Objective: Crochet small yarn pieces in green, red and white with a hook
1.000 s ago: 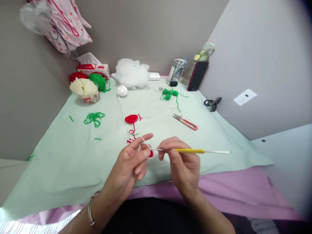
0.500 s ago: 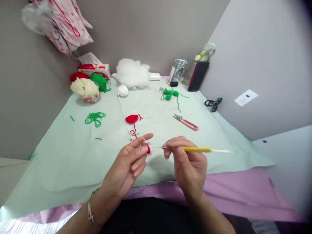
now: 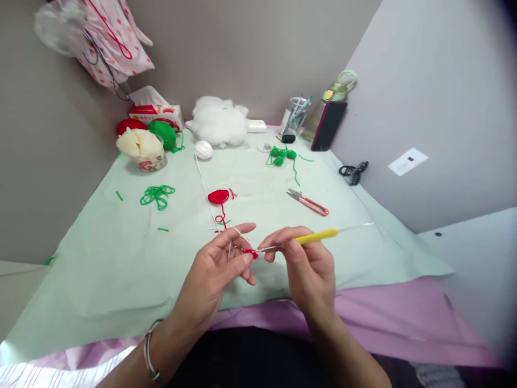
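Observation:
Between thumb and fingers, my left hand (image 3: 220, 261) pinches a small red and white crochet piece (image 3: 254, 254). White yarn (image 3: 205, 186) runs from a white yarn ball (image 3: 204, 150) over the raised index finger of that hand. My right hand (image 3: 305, 261) grips a crochet hook (image 3: 317, 236) by its yellow handle, and the metal tip meets the red edge of the piece. Just beyond my hands lies a flat red crocheted piece (image 3: 218, 197) with a loose red tail. Fingers partly hide the stitches.
Orange-handled thread snips (image 3: 309, 202) lie to the right, below green crocheted bits (image 3: 283, 156). A loose green yarn coil (image 3: 157, 197) is at left. White stuffing (image 3: 220, 121), a tissue box (image 3: 156, 113), a cup with pens (image 3: 296, 118) and a phone (image 3: 329, 126) stand along the back.
My right hand has moved left and the hook tip now reaches the crochet piece. My left hand has turned the piece, so its red edge faces the hook.

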Tool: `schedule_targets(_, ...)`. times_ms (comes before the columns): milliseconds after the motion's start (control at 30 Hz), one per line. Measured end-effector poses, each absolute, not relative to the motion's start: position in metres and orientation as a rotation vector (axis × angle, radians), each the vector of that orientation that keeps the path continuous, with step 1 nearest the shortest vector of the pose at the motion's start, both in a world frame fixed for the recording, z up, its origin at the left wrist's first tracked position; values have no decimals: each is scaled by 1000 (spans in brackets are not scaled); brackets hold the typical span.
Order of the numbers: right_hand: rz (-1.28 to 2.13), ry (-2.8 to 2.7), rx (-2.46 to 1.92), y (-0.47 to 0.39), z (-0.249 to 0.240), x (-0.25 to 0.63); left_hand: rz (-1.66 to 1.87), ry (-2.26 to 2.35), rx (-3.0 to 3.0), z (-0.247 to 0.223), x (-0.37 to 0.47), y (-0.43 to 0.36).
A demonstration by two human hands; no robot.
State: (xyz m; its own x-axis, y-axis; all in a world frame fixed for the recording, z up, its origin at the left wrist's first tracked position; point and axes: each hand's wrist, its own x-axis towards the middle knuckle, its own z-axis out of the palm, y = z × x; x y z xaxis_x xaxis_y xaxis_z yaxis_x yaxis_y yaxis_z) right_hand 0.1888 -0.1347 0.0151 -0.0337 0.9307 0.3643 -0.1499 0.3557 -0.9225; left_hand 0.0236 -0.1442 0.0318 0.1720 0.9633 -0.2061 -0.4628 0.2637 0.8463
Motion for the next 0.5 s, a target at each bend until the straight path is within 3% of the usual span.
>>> schedule_targets(267, 279, -1887, -708, -143, 25, 191, 1211, 971, 818, 28, 25, -146)
schedule_targets(500, 213, -1905, -705, -141, 22, 190, 1210, 948, 785, 27, 26, -148)
